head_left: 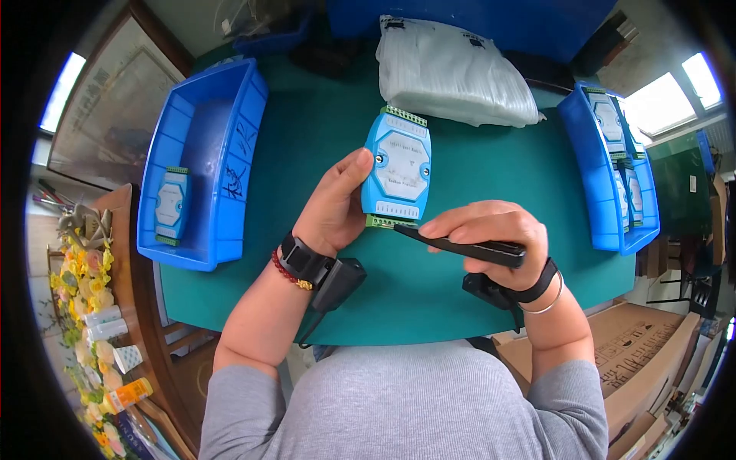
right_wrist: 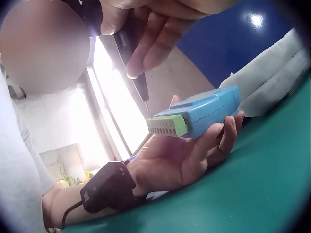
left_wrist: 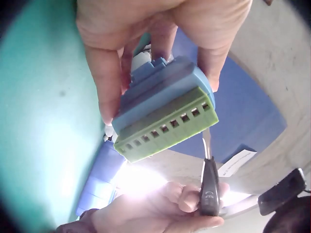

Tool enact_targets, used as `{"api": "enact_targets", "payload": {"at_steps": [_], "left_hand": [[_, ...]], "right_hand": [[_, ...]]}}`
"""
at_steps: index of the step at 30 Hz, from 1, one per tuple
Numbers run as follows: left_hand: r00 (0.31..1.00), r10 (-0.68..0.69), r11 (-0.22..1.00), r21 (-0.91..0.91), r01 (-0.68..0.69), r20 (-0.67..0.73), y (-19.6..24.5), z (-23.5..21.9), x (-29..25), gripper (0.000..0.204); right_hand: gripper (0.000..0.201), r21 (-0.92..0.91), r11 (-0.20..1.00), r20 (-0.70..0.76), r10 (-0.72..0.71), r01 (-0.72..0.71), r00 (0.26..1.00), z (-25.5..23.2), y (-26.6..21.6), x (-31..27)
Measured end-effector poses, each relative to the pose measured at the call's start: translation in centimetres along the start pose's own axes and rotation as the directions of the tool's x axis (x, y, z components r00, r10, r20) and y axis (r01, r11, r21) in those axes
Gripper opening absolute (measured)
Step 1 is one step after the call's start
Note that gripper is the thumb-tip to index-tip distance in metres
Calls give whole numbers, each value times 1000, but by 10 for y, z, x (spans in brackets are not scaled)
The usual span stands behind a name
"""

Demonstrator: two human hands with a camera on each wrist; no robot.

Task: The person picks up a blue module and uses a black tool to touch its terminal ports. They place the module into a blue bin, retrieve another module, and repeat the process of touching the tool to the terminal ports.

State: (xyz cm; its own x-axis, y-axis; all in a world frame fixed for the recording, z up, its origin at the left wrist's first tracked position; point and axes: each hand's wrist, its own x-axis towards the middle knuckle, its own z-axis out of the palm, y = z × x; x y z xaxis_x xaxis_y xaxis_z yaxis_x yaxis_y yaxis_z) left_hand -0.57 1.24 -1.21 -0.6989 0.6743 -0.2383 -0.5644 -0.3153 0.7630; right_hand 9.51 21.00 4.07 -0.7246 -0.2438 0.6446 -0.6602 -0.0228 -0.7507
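Observation:
My left hand (head_left: pixel 334 195) grips a light-blue module (head_left: pixel 399 165) by its two long sides, its labelled face up. Green screw terminal blocks line both ends of the module. A slim black screwdriver (head_left: pixel 475 249) lies in my right hand (head_left: pixel 502 230), pinched between thumb and fingers. Its thin metal tip meets the near green terminal block (head_left: pixel 383 221), around the middle of the row in the head view. From the left wrist view, the block's row of square wire openings (left_wrist: pixel 165 128) faces the camera, with the screwdriver's shaft (left_wrist: pixel 208 144) beside one end.
To the left, a blue bin (head_left: pixel 230 222) holds one similar module (head_left: pixel 171 205). Several more modules fill another blue bin (head_left: pixel 606 222) on the right. White plastic wrapping (head_left: pixel 460 73) lies at the back of the green table (head_left: pixel 307 146). Both wrists carry black camera units.

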Motion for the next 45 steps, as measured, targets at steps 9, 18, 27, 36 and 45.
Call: {"api": "enact_targets", "payload": {"at_steps": [9,18,27,36,45], "left_hand": [[1000,5,1000,-19,-5,19,-2,-2,0,72],[999,41,992,-119,-43,-21,0,5,-2,53],[999,38,990,-136,-40,-16,2,5,-3,48],[998,46,999,-25,-47,-45,0,3,-2,65],[998,42,995,-87,-46,-42,0,4,-2,57]], "right_hand": [[24,-190,980,52,-45,54,998,2,-4,9],[32,-214,957,-273,135,-197,952,13,-2,-2],[20,-92,994,-166,36,-52,985,6,-1,1],[23,-155,987,-14,44,-46,999,5,-5,6],[40,-180,975,-182,98,-131,978,11,4,-2]]}}
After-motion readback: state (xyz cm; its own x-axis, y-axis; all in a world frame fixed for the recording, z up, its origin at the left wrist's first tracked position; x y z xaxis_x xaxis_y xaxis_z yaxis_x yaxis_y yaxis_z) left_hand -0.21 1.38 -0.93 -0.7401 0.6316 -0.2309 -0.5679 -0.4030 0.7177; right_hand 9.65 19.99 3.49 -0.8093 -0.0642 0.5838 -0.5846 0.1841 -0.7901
